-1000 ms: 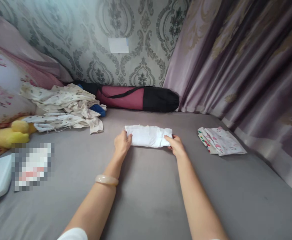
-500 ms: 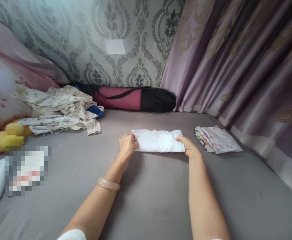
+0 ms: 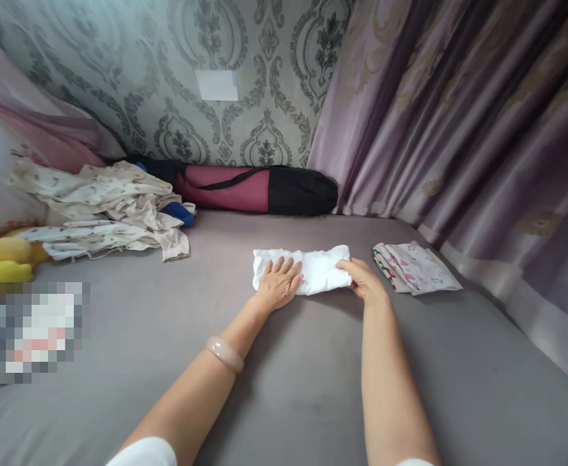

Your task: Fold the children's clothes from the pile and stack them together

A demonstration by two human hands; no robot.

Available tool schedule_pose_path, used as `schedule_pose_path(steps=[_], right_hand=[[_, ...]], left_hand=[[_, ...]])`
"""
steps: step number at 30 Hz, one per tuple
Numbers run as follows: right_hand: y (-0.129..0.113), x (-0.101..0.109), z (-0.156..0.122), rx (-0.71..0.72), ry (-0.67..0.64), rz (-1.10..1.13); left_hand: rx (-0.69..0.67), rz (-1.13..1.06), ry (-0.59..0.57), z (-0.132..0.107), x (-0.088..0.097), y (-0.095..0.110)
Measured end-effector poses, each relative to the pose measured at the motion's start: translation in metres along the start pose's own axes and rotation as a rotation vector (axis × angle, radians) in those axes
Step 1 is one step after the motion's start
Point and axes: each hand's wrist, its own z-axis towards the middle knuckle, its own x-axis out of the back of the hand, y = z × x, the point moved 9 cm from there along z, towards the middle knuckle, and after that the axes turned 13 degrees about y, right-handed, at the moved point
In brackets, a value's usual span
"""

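Note:
A white cloth (image 3: 320, 275), folded into a long narrow strip, lies on the grey bed sheet (image 3: 303, 369). My left hand (image 3: 280, 283) rests flat on its left half with the fingers spread. At the other end, my right hand (image 3: 361, 277) grips the cloth's right edge, thumb on top and fingers underneath, mostly hidden. That right end looks slightly raised. A pale bangle (image 3: 225, 354) circles my left wrist.
Folded patterned cloths (image 3: 420, 267) lie to the right. Crumpled cream clothes (image 3: 113, 207) are heaped at the left beside a yellow plush toy (image 3: 6, 262). A maroon and black long bag (image 3: 259, 189) lies along the wall, and purple curtains (image 3: 449, 116) hang at the right.
My left hand has let go of the cloth's left end and moved right, opening flat on top of it. My right hand still holds the right end. The view has shifted slightly.

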Motion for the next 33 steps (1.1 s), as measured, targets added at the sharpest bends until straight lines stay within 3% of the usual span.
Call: schedule_pose_path(steps=[9, 12, 16, 19, 22, 25, 28, 33], right_hand=[[-0.034, -0.056, -0.038, 0.179, -0.105, 0.103], [-0.036, -0.069, -0.046, 0.23, -0.065, 0.077], [-0.036, -0.083, -0.054, 0.333, 0.002, -0.001], [-0.03, -0.101, -0.062, 0.398, 0.005, -0.047], [-0.016, -0.133, -0.074, 0.369, -0.189, -0.015], [-0.005, -0.153, -0.087, 0.25, -0.396, 0.055], [-0.013, -0.139, -0.082, 0.18, -0.361, 0.165], [-0.032, -0.091, -0.053, 0.2, -0.117, 0.28]], left_hand=[[0.015, -0.099, -0.028, 0.002, 0.003, -0.002], [0.062, -0.338, 0.091, 0.008, 0.013, -0.013], [0.4, -0.796, 0.35, 0.011, 0.032, -0.063], [0.664, -1.113, 0.397, 0.004, 0.032, -0.095], [0.834, -1.224, 0.372, -0.006, 0.03, -0.113], [0.882, -1.19, 0.315, -0.01, 0.025, -0.119], [0.835, -1.1, 0.307, -0.009, 0.027, -0.117], [0.816, -0.906, 0.373, -0.01, 0.037, -0.113]])
